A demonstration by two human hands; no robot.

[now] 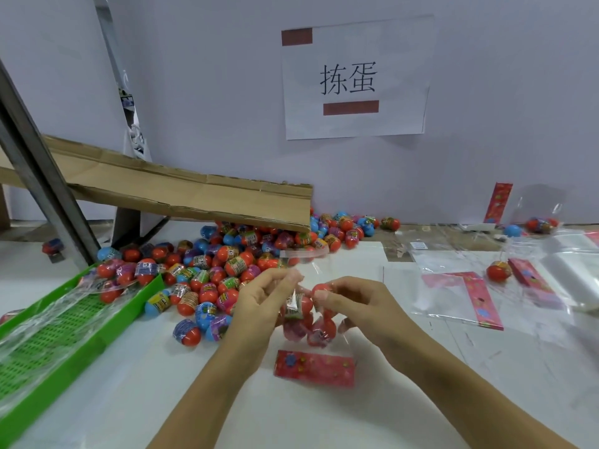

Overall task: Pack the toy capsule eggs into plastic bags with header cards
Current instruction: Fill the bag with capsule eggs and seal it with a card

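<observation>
Clear plastic bag (pixel 304 322) held upside down above the counter (pixel 389 400), red header card (pixel 314 367) at its low end, several capsule eggs inside. Left hand (pixel 262 306) pinching the bag's open edge. Right hand (pixel 359 306) curled round a red egg (pixel 321 289) at the mouth. Loose egg pile (pixel 227 260) just behind, under the cardboard chute (pixel 181 189).

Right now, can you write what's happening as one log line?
step: filling bag | left hand: holds bag open | right hand: pushes red egg in | header card: bottom
</observation>
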